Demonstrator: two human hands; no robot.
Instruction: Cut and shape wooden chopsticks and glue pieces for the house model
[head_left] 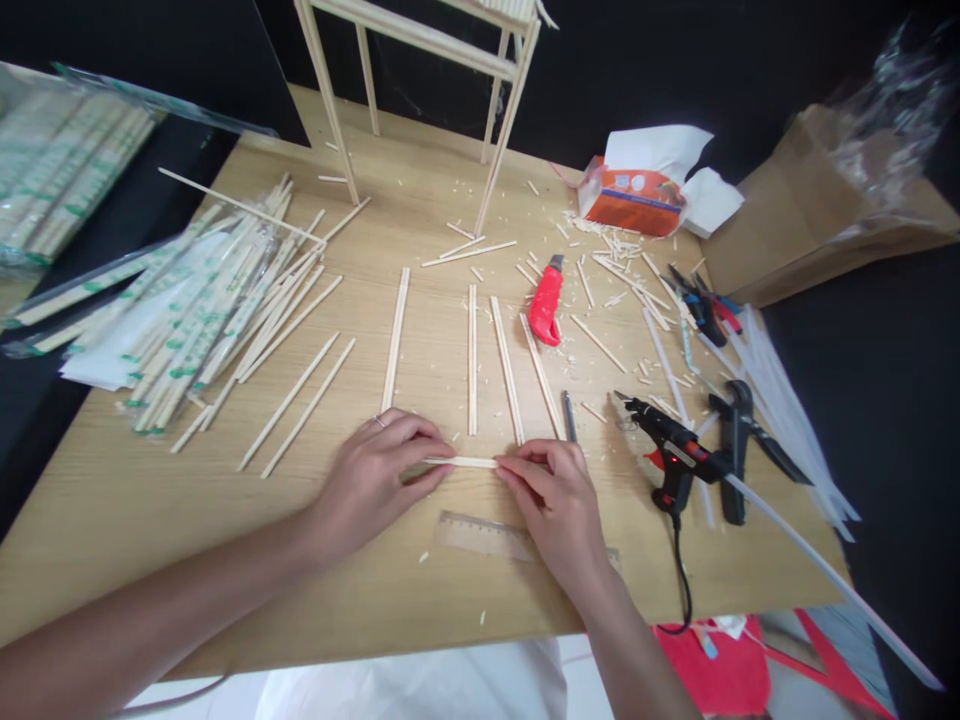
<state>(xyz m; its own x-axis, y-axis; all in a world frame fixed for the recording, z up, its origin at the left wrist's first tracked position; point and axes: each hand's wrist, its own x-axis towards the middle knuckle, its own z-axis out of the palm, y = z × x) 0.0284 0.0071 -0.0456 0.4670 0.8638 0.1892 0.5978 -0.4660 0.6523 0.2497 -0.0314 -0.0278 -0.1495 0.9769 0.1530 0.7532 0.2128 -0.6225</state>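
A short pair of wooden sticks (475, 462) lies crosswise between my hands, side by side. My left hand (382, 470) pinches its left end between thumb and fingers, and a ring shows on one finger. The right end is pinched by my right hand (551, 490). Just beyond them, several paired sticks (472, 360) lie lengthwise on the table. A clear ruler (484, 535) rests below, partly covered by my right hand. Near that hand's fingertips is a grey pencil-like rod (569, 415). A red utility knife (547, 303) sits farther back.
On the right are a glue gun (675, 445) with a long glue stick, pliers (701, 308), and a paper bag (810, 210). Bagged chopsticks (202, 300) cover the left. A stick frame (420, 35) stands behind, beside a tissue box (634, 195). Wood scraps are scattered about.
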